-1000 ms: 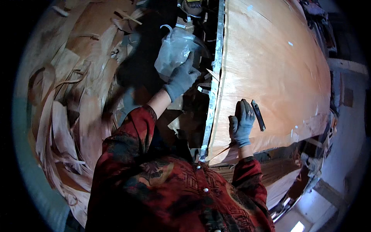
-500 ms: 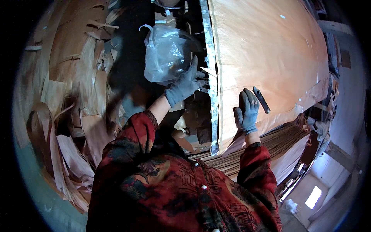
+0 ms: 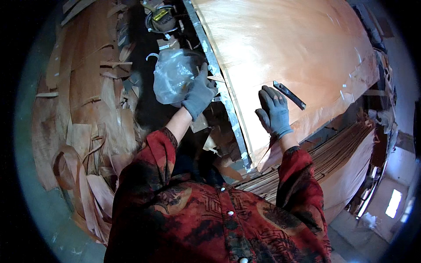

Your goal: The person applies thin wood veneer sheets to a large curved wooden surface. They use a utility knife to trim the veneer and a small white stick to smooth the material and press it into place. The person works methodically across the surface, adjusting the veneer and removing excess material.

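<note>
A pale orange-brown veneer sheet (image 3: 280, 39) covers the work surface ahead, with a taped grey edge strip (image 3: 218, 81) along its left side. My right hand (image 3: 275, 110), in a grey glove, lies flat on the sheet with its fingers stretched out. Close beside its fingertips rests a black utility knife (image 3: 289, 95). My left hand (image 3: 198, 97), also gloved, is at the edge strip, its index finger pointing away from me. A small pale wood sliver (image 3: 217, 79) juts over the edge by its fingers; whether they touch cannot be told. A clear plastic bag (image 3: 171, 76) sits just left of that hand.
Loose veneer strips and offcuts (image 3: 87, 105) are heaped at the left. Beyond the bag stands a round metal bowl (image 3: 162, 22) with a yellow-handled brush (image 3: 158, 15). A stack of veneer sheets (image 3: 342, 149) lies low at the right, near my right forearm.
The view has turned, so the sheet now slants and the bowl shows more fully. My left fingers look less spread. The right hand stays flat beside the knife.
</note>
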`<state>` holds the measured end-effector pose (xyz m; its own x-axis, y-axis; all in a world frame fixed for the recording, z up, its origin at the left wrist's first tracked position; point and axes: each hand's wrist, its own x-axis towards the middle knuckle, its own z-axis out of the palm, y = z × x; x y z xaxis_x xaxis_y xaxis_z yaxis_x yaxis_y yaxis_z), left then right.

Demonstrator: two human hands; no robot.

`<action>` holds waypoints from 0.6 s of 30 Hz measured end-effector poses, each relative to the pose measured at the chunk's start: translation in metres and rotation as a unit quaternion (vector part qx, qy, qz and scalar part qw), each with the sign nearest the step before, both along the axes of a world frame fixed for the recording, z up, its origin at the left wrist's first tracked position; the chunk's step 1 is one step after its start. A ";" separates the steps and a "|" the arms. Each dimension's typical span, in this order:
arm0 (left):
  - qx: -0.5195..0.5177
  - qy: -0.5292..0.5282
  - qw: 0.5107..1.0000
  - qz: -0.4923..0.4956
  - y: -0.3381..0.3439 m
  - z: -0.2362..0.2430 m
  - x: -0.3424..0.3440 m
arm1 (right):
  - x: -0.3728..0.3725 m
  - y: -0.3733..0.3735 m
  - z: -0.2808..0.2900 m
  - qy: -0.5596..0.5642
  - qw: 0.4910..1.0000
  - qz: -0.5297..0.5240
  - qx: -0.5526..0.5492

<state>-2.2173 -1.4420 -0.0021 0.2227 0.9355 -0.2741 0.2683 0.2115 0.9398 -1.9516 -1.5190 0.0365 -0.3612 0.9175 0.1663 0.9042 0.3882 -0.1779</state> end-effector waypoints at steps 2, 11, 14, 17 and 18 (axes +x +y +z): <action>0.005 0.052 0.999 0.014 0.003 0.005 0.002 | 0.002 0.001 0.000 -0.006 1.000 0.001 0.008; -0.155 -0.347 0.915 0.136 -0.037 0.075 -0.033 | 0.006 -0.007 -0.004 0.068 0.997 -0.025 0.039; -0.131 -0.360 0.910 0.158 -0.059 0.063 -0.032 | -0.017 -0.006 -0.017 0.185 0.979 -0.078 0.022; -0.036 -0.318 0.924 0.209 -0.081 0.070 -0.017 | -0.082 -0.023 0.012 0.586 0.780 -0.057 -0.212; -0.029 -0.264 0.945 0.188 -0.089 0.075 -0.017 | -0.096 -0.025 0.019 0.602 0.756 -0.037 -0.255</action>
<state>-2.2340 -1.5314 0.0730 -0.0023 0.9628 -0.2703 -0.3402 0.2534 0.9056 -2.0478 -1.5443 0.0559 -0.1746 0.9835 -0.0477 -0.0175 -0.0516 -0.9985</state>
